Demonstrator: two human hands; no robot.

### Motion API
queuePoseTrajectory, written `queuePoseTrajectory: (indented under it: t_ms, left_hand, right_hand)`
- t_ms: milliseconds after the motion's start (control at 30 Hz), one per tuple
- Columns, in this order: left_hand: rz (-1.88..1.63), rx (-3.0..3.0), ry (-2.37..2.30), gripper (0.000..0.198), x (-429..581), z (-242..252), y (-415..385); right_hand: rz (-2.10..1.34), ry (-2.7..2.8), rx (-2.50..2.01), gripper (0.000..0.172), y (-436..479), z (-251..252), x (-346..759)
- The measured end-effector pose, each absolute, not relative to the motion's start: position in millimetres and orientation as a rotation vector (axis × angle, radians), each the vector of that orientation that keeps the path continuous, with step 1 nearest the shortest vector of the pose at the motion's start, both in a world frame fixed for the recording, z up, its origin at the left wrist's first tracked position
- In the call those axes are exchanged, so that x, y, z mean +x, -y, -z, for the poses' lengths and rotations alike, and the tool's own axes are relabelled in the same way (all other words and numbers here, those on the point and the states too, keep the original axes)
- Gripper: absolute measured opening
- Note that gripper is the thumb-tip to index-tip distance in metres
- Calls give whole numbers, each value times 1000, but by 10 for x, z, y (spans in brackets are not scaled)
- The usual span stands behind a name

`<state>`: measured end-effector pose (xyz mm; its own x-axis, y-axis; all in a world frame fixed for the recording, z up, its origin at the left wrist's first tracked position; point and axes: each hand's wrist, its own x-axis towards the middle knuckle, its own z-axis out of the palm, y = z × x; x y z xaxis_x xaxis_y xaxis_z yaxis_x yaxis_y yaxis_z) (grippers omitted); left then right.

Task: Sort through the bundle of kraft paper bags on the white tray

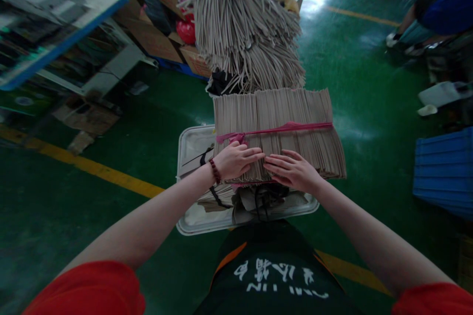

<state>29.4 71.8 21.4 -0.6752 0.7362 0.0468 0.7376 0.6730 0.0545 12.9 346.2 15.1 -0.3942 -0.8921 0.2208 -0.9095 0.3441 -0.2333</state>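
A wide bundle of thin grey-beige strips or sheets [291, 145] stands on edge in front of me, tied round with a pink band [295, 127] knotted at its left. My left hand [239, 159] lies on the front left of the bundle, fingers stretched toward the right. Resting on its front middle is my right hand [291, 171], fingers spread and pointing left. The fingertips of both hands nearly meet. Beneath the bundle a white tray [192, 219] holds smaller stacks [218, 198] with black ties and dark cloth-like pieces.
A large heap of long grey strips [247, 24] stands behind the bundle. Cardboard boxes [148, 34] and a blue-edged worktable [92, 15] are at the left. A blue crate [443, 172] stands at the right, with a seated person [443, 15] partly visible beyond.
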Motion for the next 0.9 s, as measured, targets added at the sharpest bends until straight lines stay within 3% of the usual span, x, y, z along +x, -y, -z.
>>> queuePoseTrajectory:
  t_ms: [900]
  left_hand:
    - [96, -1282, 2860, 43, 281, -215, -755]
  right_hand:
    - [-464, 2578, 1734, 56, -3487, -131, 115]
